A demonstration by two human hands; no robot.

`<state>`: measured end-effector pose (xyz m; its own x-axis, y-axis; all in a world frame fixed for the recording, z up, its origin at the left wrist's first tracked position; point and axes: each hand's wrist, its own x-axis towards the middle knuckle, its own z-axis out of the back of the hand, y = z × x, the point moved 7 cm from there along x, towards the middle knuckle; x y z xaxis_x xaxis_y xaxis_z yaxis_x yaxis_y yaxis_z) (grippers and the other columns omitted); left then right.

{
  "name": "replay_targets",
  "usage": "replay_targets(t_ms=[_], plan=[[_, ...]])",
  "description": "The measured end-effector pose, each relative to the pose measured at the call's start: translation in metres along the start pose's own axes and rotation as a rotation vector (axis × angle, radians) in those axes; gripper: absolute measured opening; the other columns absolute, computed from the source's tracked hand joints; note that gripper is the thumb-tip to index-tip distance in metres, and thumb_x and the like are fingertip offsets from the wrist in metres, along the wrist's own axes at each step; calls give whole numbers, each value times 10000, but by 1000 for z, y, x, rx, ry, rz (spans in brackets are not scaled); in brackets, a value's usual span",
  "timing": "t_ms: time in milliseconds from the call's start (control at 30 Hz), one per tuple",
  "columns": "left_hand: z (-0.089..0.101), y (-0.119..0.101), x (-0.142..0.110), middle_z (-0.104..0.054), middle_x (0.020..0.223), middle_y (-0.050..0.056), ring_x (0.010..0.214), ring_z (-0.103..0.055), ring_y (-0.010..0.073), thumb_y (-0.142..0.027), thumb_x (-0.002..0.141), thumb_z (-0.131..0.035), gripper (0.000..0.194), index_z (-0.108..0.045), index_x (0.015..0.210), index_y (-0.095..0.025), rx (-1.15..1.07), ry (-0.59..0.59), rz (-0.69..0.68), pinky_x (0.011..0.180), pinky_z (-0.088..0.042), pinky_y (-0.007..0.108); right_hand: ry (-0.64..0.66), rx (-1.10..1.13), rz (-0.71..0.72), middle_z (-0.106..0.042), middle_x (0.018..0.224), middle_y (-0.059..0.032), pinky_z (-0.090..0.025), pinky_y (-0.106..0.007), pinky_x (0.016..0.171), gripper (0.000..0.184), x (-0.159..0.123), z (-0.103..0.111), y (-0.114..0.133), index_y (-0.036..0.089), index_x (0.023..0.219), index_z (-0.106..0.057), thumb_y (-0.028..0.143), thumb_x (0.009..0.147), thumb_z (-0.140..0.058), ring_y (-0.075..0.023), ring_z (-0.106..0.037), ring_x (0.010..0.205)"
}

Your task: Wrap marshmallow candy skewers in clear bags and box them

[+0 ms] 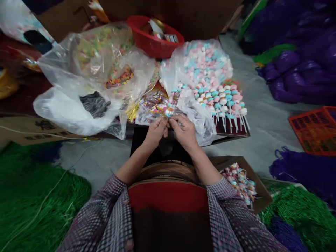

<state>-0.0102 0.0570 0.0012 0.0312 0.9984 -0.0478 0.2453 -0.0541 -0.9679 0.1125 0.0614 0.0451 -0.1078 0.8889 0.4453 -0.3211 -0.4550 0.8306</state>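
My left hand (158,129) and my right hand (184,130) meet at the table's front edge, fingertips pinched together. Between them they hold the lower end of a marshmallow lollipop (173,102) in a clear printed wrapper, its top pointing away from me. Its stick is hidden by my fingers. Just beyond my left hand lie printed wrappers (154,102) and a bunch of gold twist ties (133,111). To the right, rows of unwrapped pink, white and blue marshmallow lollipops (223,98) rest with their sticks toward me. A crumpled clear bag (198,117) lies beside my right hand.
Behind are a bag of marshmallows (207,61), a bag of colourful candies (102,49) and a red basin (154,47). A cardboard box (261,185) of wrapped lollipops stands low right. Green strands (39,199) and an orange crate (316,131) are on the floor.
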Motion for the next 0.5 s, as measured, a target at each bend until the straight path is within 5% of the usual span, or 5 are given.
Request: replay_targets(t_ms=[133,300,400,500], plan=[[7,-5,11,-590,632,-21,634,-558,89,-718,867,-650,566,-590,683,-186,171,26,-158,663,-465,215,5,-11,-23,-695,777,-5,-507,-298,780,172,5,1,0,209,777,-662,227,916,-564,-149,-625,748],[7,-35,23,-712,1101,44,1122,-673,209,-566,786,-830,459,-693,1074,-237,-12,97,-212,950,-533,341,4,-112,6,-646,733,15,-479,-283,736,151,11,-1,1,208,767,-648,188,888,-558,-133,-577,703],[8,-61,18,-714,1049,54,1179,-672,247,-643,866,-710,458,-745,1068,-234,-154,158,-248,1019,-521,413,-25,-152,9,-630,724,19,-470,-281,723,146,19,3,-3,211,763,-635,175,882,-558,-132,-567,696],[9,-67,6,-698,771,65,999,-695,235,-757,901,-566,604,-760,777,-198,-7,197,-251,943,-543,394,-91,-147,-31,-638,749,19,-482,-285,730,136,29,11,-5,211,801,-642,206,913,-565,-132,-578,716]])
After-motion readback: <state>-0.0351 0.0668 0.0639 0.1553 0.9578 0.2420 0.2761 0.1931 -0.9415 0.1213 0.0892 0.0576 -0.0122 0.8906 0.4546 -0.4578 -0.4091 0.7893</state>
